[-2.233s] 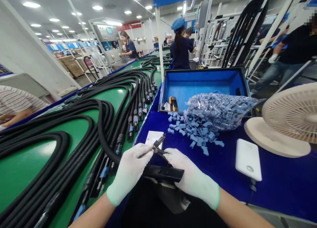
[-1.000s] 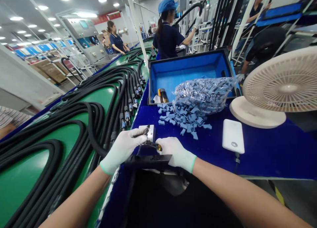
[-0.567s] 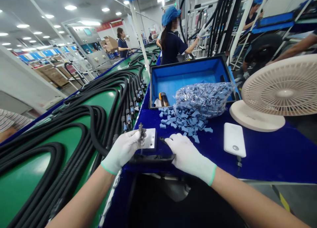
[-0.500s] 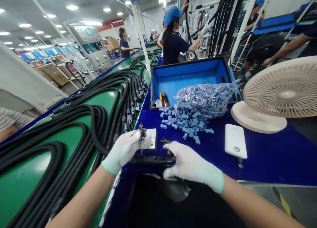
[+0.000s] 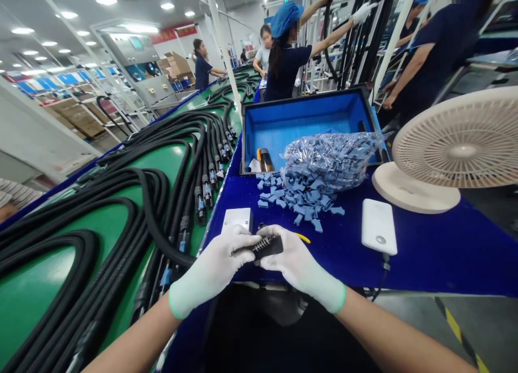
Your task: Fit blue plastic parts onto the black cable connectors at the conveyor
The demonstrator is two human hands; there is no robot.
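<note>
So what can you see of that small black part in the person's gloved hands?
The small black part is a short, plastic-looking piece with what looks like a coiled metal spring showing along its top. It lies roughly level, held between the fingers of the left hand and right hand, both white-gloved, which hide its ends. It is above the dark blue bench. Nothing else visibly touches it, and its exact kind is hard to tell.

"What do we see beside us?"

"A cream desk fan (image 5: 457, 141), a white power bank (image 5: 378, 226), and a clear bag of blue pieces (image 5: 329, 162) by a blue-lined case (image 5: 307, 124)."

"And on our left?"

"Black corrugated cables (image 5: 148, 200) looping across a green belt (image 5: 32, 303)."
</note>
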